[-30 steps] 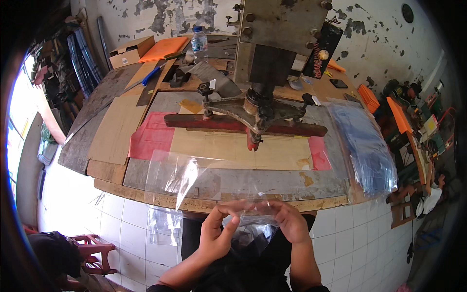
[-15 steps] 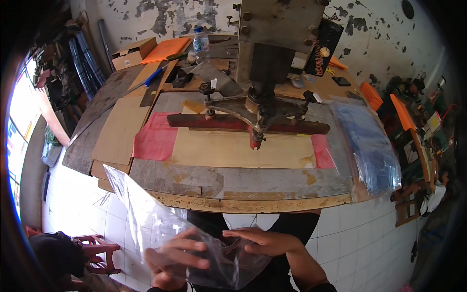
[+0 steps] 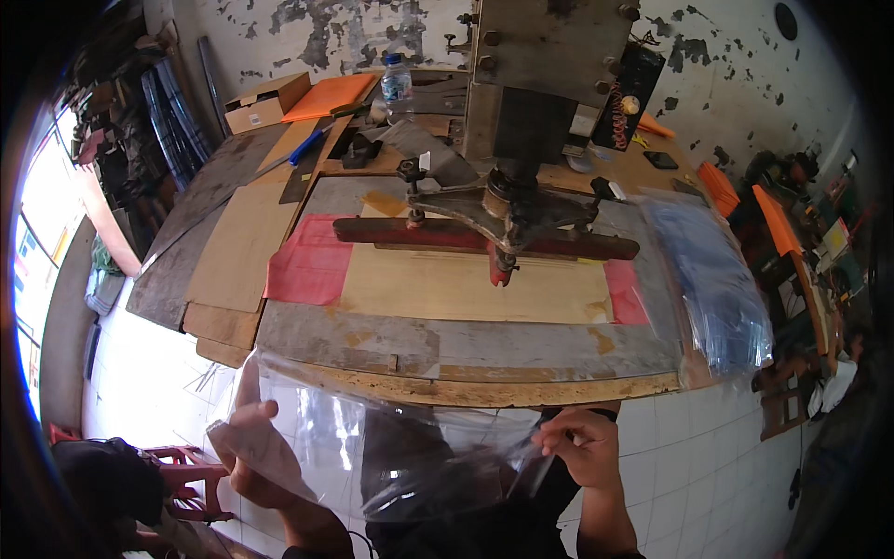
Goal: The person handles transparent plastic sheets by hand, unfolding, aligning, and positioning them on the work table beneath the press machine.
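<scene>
A clear, thin plastic sheet is stretched between my two hands, just in front of the table's near edge and above my lap. My left hand grips its left end, with a finger pointing upward and the plastic partly covering the hand. At the right end, my right hand pinches the sheet between thumb and fingers. Beyond them stands a press with a long red-and-dark bar. Below that bar a pale yellowish sheet lies on the grey table plate, with a pink piece at its left.
A stack of clear bluish plastic sheets lies at the table's right. Cardboard covers the left side. Farther back are a plastic bottle, an open cardboard box, a blue-handled tool and a phone. A red stool stands at lower left.
My hands have moved apart, left hand to the left and right hand to the right. The bunched plastic is now spread out between them, and its raised left corner has come down.
</scene>
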A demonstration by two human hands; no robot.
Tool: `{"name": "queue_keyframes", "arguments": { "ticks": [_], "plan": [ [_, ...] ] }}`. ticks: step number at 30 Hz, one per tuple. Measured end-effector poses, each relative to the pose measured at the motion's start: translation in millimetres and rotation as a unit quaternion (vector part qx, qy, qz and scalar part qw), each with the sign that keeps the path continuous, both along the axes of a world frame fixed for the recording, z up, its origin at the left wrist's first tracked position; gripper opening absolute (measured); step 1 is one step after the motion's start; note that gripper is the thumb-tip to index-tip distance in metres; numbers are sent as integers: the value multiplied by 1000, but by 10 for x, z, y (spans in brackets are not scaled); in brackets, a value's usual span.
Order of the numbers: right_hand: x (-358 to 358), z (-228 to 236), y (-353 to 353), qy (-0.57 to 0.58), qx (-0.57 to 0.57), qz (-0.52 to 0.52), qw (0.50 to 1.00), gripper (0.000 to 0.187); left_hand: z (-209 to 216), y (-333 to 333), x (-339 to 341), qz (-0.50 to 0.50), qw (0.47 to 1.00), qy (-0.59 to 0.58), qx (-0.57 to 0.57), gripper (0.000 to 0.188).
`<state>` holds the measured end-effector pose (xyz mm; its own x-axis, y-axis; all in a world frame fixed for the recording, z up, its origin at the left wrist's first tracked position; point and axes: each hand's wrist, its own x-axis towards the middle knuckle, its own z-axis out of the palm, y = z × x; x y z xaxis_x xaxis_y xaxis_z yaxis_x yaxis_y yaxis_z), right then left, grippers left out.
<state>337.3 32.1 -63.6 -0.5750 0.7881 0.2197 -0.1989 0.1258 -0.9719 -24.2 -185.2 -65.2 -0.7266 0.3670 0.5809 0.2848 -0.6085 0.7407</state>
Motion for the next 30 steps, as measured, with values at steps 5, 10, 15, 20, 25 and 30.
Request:
{"name": "queue_keyframes", "arguments": {
  "ticks": [5,10,15,20,25,30],
  "plan": [
    [170,159,66,-127,118,-63,983,23,284,539,249,31,968,-154,195,41],
    [310,364,141,-275,57,123,952,28,488,370,145,-94,993,66,-22,28],
    [222,432,104,-406,76,215,885,40,771,673,433,-81,962,139,-220,21],
    [-317,559,-76,-156,288,7,945,55,843,975,669,-164,897,306,-275,15],
    [-734,755,-29,-67,357,26,931,56,806,1118,905,-158,875,379,-256,20],
    [-713,754,59,-124,398,41,908,52,697,1100,990,-118,891,374,-228,21]
  ]
}}
